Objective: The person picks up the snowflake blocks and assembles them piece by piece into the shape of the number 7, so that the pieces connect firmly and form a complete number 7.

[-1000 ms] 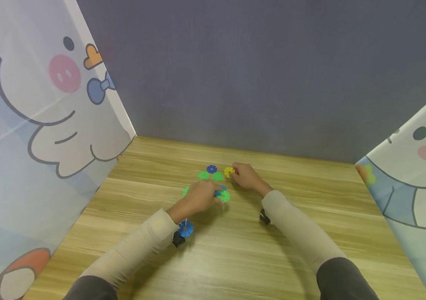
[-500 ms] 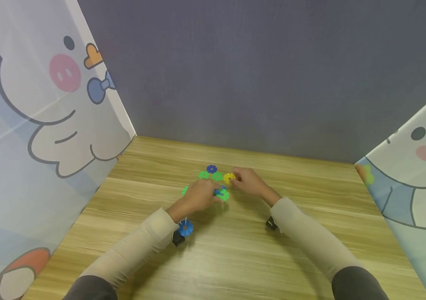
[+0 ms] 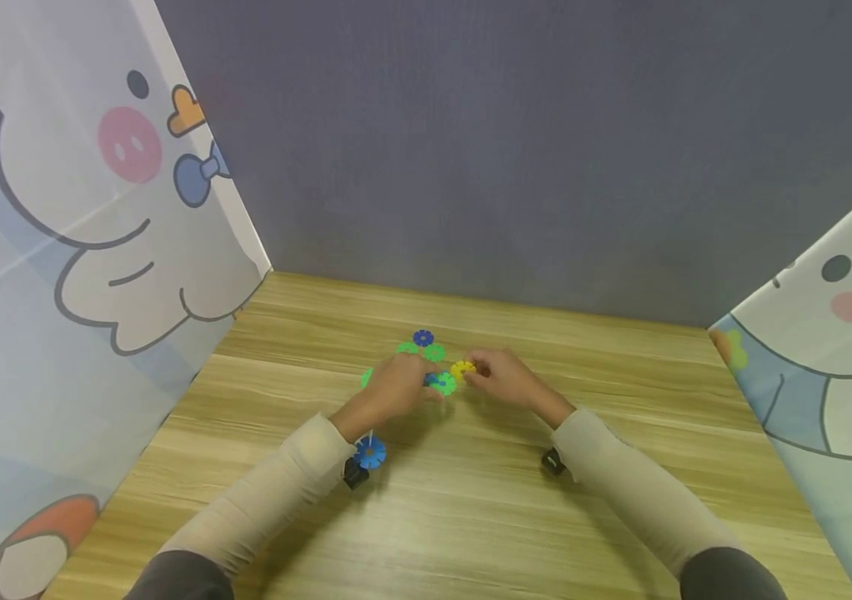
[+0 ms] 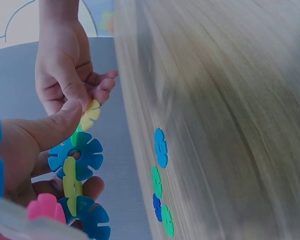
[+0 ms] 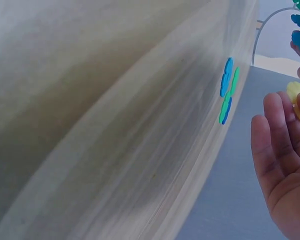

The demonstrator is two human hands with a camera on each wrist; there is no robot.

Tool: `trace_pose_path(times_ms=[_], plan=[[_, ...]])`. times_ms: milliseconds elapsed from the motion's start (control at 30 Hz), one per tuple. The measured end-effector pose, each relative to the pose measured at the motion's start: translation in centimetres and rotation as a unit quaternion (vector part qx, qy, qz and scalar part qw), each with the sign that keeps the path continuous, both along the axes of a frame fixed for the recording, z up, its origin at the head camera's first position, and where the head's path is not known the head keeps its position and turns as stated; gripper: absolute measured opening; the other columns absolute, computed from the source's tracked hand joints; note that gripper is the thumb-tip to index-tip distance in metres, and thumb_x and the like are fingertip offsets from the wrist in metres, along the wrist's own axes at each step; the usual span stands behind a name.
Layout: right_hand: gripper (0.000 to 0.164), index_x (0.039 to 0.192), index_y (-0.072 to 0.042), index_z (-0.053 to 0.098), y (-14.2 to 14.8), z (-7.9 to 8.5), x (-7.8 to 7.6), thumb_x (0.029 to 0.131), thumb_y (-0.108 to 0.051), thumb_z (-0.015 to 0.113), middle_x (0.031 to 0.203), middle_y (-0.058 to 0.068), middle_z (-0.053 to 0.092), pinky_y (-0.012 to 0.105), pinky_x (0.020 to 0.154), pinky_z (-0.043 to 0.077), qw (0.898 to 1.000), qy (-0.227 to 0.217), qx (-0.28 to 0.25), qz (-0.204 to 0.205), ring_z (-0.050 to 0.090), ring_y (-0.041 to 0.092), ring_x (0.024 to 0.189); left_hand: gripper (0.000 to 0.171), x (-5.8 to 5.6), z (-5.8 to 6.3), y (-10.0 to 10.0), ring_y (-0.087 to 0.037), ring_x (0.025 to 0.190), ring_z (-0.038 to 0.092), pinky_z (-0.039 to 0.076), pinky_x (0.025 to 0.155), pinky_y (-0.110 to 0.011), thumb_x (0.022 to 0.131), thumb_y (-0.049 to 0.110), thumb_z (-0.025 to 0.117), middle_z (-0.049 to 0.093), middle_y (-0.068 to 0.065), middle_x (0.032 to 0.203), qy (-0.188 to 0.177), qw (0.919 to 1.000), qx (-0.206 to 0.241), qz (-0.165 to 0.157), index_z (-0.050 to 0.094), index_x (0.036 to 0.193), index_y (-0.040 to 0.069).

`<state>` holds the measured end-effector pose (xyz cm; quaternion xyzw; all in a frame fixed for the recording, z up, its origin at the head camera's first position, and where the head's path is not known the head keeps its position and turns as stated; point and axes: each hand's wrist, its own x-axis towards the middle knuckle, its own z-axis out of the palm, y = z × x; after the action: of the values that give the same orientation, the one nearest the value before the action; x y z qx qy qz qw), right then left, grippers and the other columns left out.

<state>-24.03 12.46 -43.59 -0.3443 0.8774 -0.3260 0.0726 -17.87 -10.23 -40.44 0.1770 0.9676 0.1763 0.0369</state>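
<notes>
My left hand (image 3: 396,387) grips a chain of notched plastic discs joined by their slots. In the left wrist view a blue disc (image 4: 93,155), a yellow disc (image 4: 70,180) and a second blue disc (image 4: 96,220) show in it, with a pink disc (image 4: 46,207) lower down. A green disc (image 3: 445,383) stands at the chain's end, just past the left thumb. Between thumb and fingers, my right hand (image 3: 504,377) pinches a loose yellow disc (image 3: 461,371) close to that green one. The right hand's other fingers are extended in the right wrist view.
Several loose discs lie flat on the wooden table (image 3: 471,517), among them a dark blue disc (image 3: 423,337) and a green disc (image 3: 434,353) beyond the left hand. Another blue disc (image 3: 371,452) shows beside the left wrist. A grey wall (image 3: 471,167) stands behind the table.
My right hand has drawn back toward me with the yellow disc, from beyond the loose discs to beside the chain's green end. The left hand and chain have shifted only slightly.
</notes>
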Motion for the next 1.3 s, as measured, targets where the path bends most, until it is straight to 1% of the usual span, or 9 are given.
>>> trace_pose_path(times_ms=[267,400,467,667,733,900,1133,1200,1300], plan=[[0.005,0.102,-0.012,0.069,0.2,-0.2,0.7,0.099,-0.014,0.067,0.081,0.006,0.074,0.021,0.055,0.048,1.000,0.008,-0.009,0.025,0.056,0.005,0.061,0.051,0.0,0.0,-0.1,-0.019,0.094,0.067,0.045,0.048,-0.022,0.086,0.040,0.080,0.069,-0.006,0.134,-0.009,0.9999,0.003,0.008,0.070,0.131,0.018],[0.007,0.105,-0.012,0.068,0.3,-0.3,0.9,0.100,-0.015,0.065,0.086,0.010,0.076,0.021,0.057,0.050,0.999,-0.004,-0.019,0.030,0.064,0.012,0.066,0.051,0.0,0.0,0.0,-0.016,0.080,0.062,0.039,0.044,-0.022,0.086,0.039,0.080,0.068,-0.006,0.135,-0.010,0.9999,0.005,0.007,0.070,0.131,0.018],[0.007,0.105,-0.012,0.068,0.4,-0.3,0.9,0.100,-0.015,0.065,0.088,0.010,0.077,0.021,0.058,0.052,0.999,-0.006,-0.021,0.029,0.068,0.015,0.070,0.050,0.1,0.0,0.0,-0.015,0.078,0.061,0.038,0.043,-0.021,0.086,0.038,0.080,0.069,-0.007,0.135,-0.010,0.9999,0.008,0.006,0.070,0.131,0.017],[0.007,0.105,-0.010,0.069,0.4,-0.3,1.1,0.100,-0.014,0.065,0.089,0.008,0.077,0.020,0.058,0.054,0.999,-0.001,-0.024,0.026,0.072,0.016,0.073,0.050,0.1,0.2,0.0,-0.019,0.093,0.069,0.041,0.046,-0.021,0.086,0.039,0.080,0.071,-0.006,0.130,-0.005,0.9999,0.006,0.010,0.071,0.130,0.017],[0.008,0.105,-0.009,0.069,0.5,-0.2,1.2,0.100,-0.014,0.065,0.089,0.009,0.077,0.020,0.058,0.054,0.999,0.000,-0.026,0.028,0.072,0.015,0.073,0.050,0.1,0.3,-0.1,-0.018,0.088,0.068,0.039,0.046,-0.021,0.086,0.040,0.080,0.072,-0.007,0.128,-0.002,0.9999,0.003,0.010,0.071,0.129,0.016],[0.007,0.105,-0.010,0.069,0.7,0.0,1.4,0.099,-0.013,0.065,0.088,0.009,0.078,0.020,0.056,0.053,0.999,0.011,-0.020,0.032,0.069,0.008,0.070,0.050,0.2,0.4,-0.1,-0.012,0.069,0.057,0.033,0.042,-0.019,0.087,0.040,0.079,0.074,-0.009,0.124,0.002,1.0000,-0.003,0.006,0.071,0.129,0.013],[0.006,0.102,-0.008,0.071,0.5,0.1,1.7,0.097,-0.012,0.068,0.082,0.007,0.077,0.018,0.054,0.052,0.998,0.046,-0.027,0.042,0.066,0.002,0.066,0.050,0.1,0.3,-0.2,-0.009,0.055,0.041,0.029,0.040,-0.017,0.087,0.038,0.080,0.074,-0.011,0.124,0.007,0.9999,0.012,0.000,0.071,0.129,0.012],[0.007,0.102,-0.007,0.071,0.4,0.0,1.7,0.097,-0.011,0.069,0.081,0.008,0.077,0.018,0.052,0.050,0.997,0.055,-0.029,0.043,0.063,0.000,0.063,0.050,0.0,0.3,-0.1,-0.010,0.056,0.043,0.030,0.040,-0.018,0.086,0.038,0.080,0.074,-0.012,0.123,0.009,0.9999,0.012,-0.002,0.071,0.129,0.012],[0.008,0.102,-0.006,0.072,0.2,0.0,1.8,0.096,-0.011,0.070,0.079,0.010,0.076,0.016,0.050,0.049,0.997,0.065,-0.028,0.042,0.060,0.001,0.059,0.051,0.0,0.2,0.0,-0.014,0.069,0.059,0.037,0.043,-0.019,0.086,0.040,0.079,0.074,-0.011,0.123,0.013,0.9999,0.002,0.001,0.071,0.130,0.014]])
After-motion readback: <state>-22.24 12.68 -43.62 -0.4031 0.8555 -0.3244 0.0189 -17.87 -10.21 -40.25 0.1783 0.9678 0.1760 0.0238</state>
